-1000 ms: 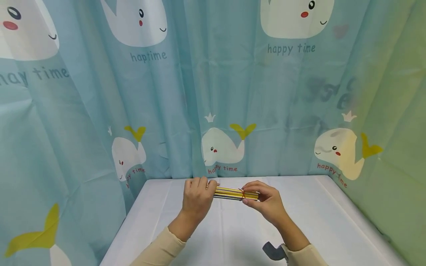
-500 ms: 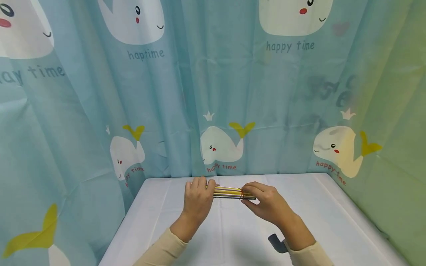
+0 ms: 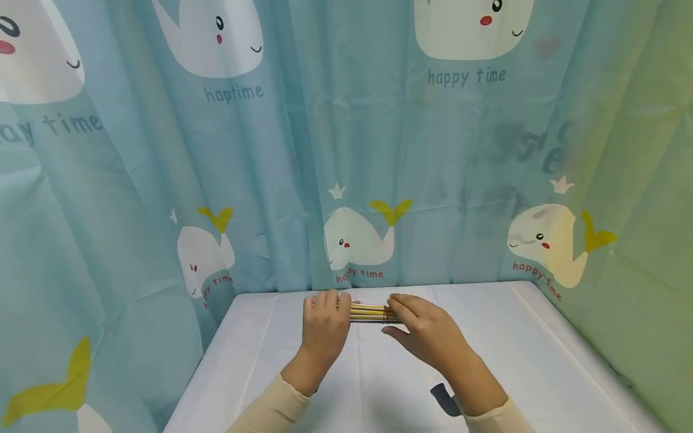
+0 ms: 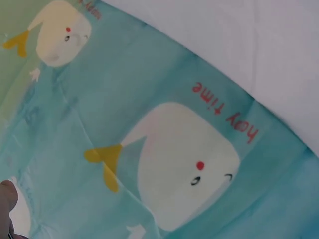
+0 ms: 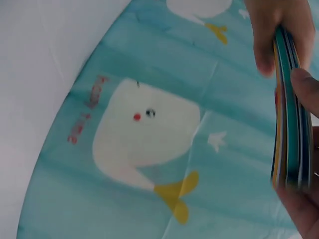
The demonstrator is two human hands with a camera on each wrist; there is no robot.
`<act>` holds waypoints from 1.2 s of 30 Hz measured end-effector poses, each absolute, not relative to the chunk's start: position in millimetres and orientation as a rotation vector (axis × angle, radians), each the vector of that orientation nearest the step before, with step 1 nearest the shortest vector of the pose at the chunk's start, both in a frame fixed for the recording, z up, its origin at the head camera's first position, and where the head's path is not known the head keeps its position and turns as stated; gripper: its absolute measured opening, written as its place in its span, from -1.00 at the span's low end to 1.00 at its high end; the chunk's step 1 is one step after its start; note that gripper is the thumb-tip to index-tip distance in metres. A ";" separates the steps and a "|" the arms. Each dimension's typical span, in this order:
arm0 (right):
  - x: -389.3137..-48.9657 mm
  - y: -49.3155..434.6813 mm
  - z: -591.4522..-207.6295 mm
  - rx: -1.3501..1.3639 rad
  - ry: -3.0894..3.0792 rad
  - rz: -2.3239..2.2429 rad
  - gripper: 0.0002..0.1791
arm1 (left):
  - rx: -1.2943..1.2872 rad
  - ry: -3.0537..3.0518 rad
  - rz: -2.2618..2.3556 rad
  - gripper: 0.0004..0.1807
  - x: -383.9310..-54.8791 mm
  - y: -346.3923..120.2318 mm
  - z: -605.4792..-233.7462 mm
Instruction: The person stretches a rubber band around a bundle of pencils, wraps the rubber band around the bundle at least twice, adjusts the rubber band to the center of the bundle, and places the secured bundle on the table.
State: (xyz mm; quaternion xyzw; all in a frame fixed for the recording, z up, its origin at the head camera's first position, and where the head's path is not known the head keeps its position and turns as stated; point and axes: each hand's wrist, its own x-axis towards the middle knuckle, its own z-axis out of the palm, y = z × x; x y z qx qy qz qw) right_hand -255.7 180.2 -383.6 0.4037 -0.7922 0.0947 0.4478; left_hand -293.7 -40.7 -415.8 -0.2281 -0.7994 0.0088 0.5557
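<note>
A bundle of slim, many-coloured pencils (image 3: pixel 368 313) is held level over the table's far part, with a thin red band (image 3: pixel 386 314) round its right portion. My left hand (image 3: pixel 326 322) grips the left end, its fingers wrapped over the top. At the other end, my right hand (image 3: pixel 433 329) holds the bundle by the band, fingers covering its tip and thumb on the near side. Teal, blue and yellow barrels show on the pencils (image 5: pixel 288 114) in the right wrist view, under the right thumb (image 5: pixel 305 92). Only a sliver of hand (image 4: pixel 6 199) enters the left wrist view.
A white-covered table (image 3: pixel 271 361) lies under both hands. Blue-green curtains (image 3: pixel 303 150) printed with whales hang behind and beside it. A dark curved piece (image 3: pixel 445 400) sticks out beside the right wrist.
My right hand has shifted left along the bundle, so its fingers now cover the right end that showed before. The left hand keeps its grip with little movement.
</note>
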 end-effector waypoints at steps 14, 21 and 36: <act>-261.0 168.6 -386.3 1.016 -1.893 0.036 -0.61 | -0.584 -1.883 0.070 -0.73 -289.9 -28.2 -419.3; -258.5 164.6 -390.5 1.045 -1.902 0.073 -0.45 | -0.587 -1.893 0.093 -0.70 -288.2 -29.1 -421.1; -263.6 172.9 -393.4 0.912 -1.931 -0.067 -0.71 | -0.490 -1.994 0.092 -0.71 -287.3 -23.0 -420.0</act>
